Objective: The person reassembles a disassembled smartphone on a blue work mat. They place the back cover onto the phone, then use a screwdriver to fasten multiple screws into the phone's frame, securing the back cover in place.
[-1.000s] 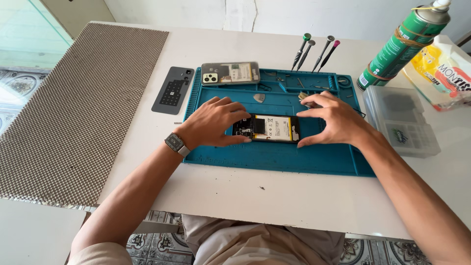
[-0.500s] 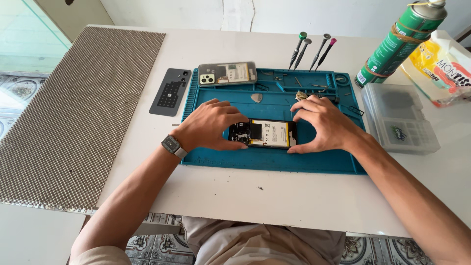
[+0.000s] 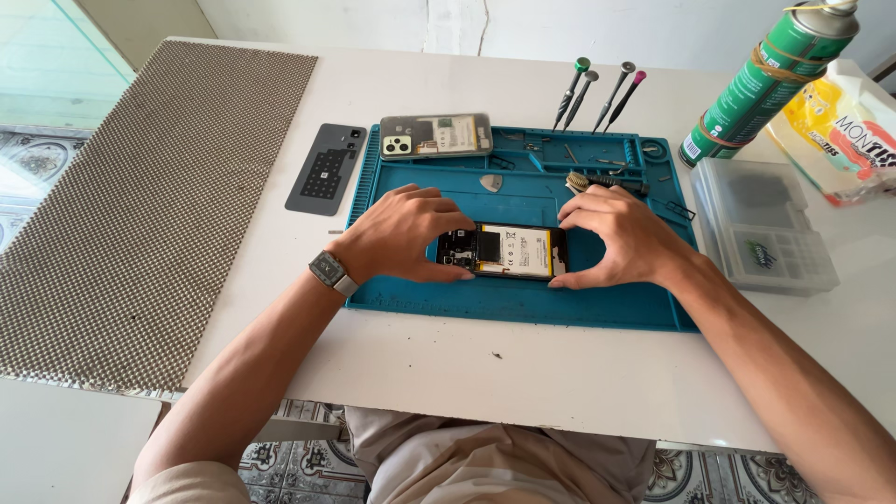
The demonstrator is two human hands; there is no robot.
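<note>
An opened phone (image 3: 509, 251), its back off and its battery and circuit board showing, lies on a blue repair mat (image 3: 523, 299). My left hand (image 3: 401, 233) grips the phone's left end, fingers curled over the top edge. My right hand (image 3: 611, 235) holds the right end, thumb at the lower corner. A watch sits on my left wrist. A phone back cover with camera holes (image 3: 435, 136) rests at the mat's top left.
Several screwdrivers (image 3: 597, 93) stand at the mat's far edge. A dark flat panel (image 3: 326, 168) lies left of the mat, beside a studded grey mat (image 3: 140, 205). A green spray can (image 3: 770, 79), a yellow bag (image 3: 840, 131) and a clear parts box (image 3: 770, 229) sit at the right.
My right hand has drawn in from a flatter spread to pinch the phone's right end. The left hand stays on the left end.
</note>
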